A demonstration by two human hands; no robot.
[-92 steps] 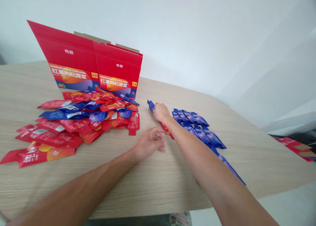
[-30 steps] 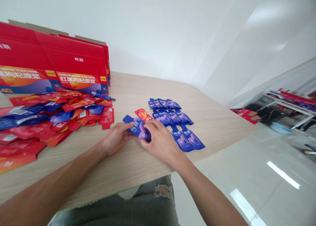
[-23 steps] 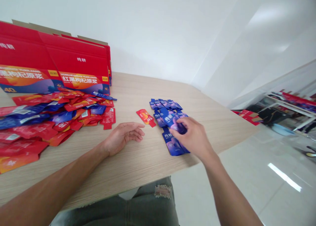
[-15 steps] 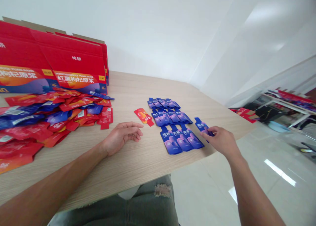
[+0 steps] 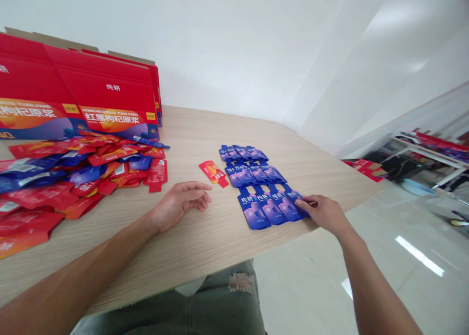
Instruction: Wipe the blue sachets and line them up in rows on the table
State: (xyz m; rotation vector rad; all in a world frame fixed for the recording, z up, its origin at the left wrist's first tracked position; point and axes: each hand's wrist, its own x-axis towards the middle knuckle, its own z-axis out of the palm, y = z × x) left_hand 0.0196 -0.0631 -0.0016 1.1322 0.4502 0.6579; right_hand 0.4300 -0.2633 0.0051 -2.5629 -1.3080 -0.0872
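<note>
My right hand (image 5: 322, 213) pinches the right edge of a blue pouch (image 5: 294, 202), which lies at the right end of the front row. Several more blue pouches (image 5: 254, 212) lie face up, side by side in that row, slightly overlapping. Behind it are two further rows of blue pouches (image 5: 240, 175), also overlapping. My left hand (image 5: 185, 200) rests on the table with its fingers loosely curled apart, holding nothing. Just beyond its fingertips lies a single red pouch (image 5: 214, 173), apart from the rows.
A heap of mixed red and blue pouches (image 5: 84, 174) covers the left of the table (image 5: 205, 237). Red cartons (image 5: 110, 91) stand behind it against the wall. The table's front edge runs above my legs. A rack (image 5: 421, 154) with red items stands off to the right.
My right hand has moved left and set its blue pouch against the end of the front row, overlapping there. My left hand and the red pouch have stayed put.
</note>
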